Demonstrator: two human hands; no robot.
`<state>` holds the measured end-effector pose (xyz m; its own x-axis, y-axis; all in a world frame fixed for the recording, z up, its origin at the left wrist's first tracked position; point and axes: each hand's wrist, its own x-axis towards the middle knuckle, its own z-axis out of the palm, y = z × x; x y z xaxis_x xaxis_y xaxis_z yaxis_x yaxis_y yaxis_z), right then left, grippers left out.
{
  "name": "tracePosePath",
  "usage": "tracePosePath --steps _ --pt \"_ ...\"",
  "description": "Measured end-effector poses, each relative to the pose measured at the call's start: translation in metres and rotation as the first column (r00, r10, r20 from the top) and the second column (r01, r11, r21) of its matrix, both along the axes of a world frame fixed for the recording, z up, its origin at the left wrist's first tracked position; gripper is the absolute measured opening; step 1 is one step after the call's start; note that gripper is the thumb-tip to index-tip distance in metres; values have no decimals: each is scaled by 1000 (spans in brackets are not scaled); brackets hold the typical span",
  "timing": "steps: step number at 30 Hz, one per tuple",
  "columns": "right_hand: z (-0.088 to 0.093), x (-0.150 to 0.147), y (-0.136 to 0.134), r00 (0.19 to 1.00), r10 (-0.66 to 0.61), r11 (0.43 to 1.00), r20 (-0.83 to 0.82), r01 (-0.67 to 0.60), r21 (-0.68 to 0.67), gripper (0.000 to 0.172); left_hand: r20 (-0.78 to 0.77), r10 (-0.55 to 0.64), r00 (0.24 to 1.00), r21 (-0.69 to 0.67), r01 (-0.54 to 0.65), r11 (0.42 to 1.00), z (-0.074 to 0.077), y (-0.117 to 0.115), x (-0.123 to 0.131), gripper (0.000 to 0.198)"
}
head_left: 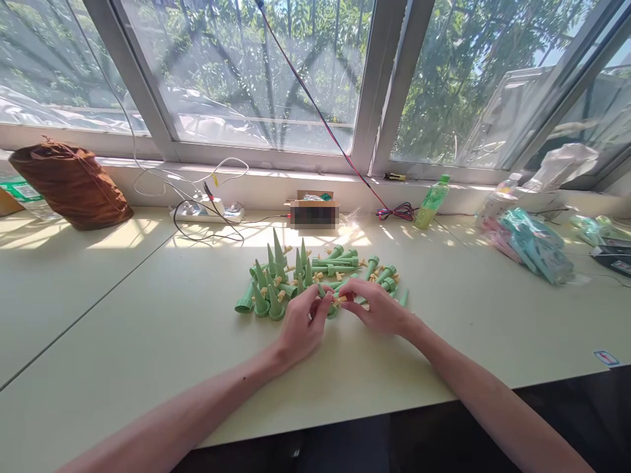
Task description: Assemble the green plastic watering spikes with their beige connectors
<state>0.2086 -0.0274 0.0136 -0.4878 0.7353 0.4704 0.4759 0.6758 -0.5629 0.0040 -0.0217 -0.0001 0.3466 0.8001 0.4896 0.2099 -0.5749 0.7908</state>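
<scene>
Sunlight from the windows (266, 79) patches a smooth, pale desk (148, 368). At the near edge of a green pile, the left hand (304, 325) and right hand (379, 307) meet over a small yellow fitting (340, 299). The right grip pinches it between fingertips; the left seems to pinch its other end, partly hidden by the fingers. So small a part probably wants light, steady fingertip pressure, one end held firm and the ends kept in line, lest it slip. Around it, tapered green spikes (278, 253), apparently matt plastic, stand on wide, round bases or lie sideways, showing ridged collars (244, 306), with more stubby yellow fittings scattered between.
</scene>
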Motion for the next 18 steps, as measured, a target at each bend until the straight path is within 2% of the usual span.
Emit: tracePosePath --steps 13,15,18 --pt "0 -2 0 998 -52 999 41 52 -14 24 -20 1 1000 -3 -1 1000 -2 0 -1 25" --pt "1 -1 -1 998 -57 998 41 58 -21 23 -18 2 1000 -1 -2 1000 -2 0 0 25" --pt "2 0 -1 999 -38 999 -1 38 -15 12 -17 -7 1000 -8 7 1000 -1 0 0 26"
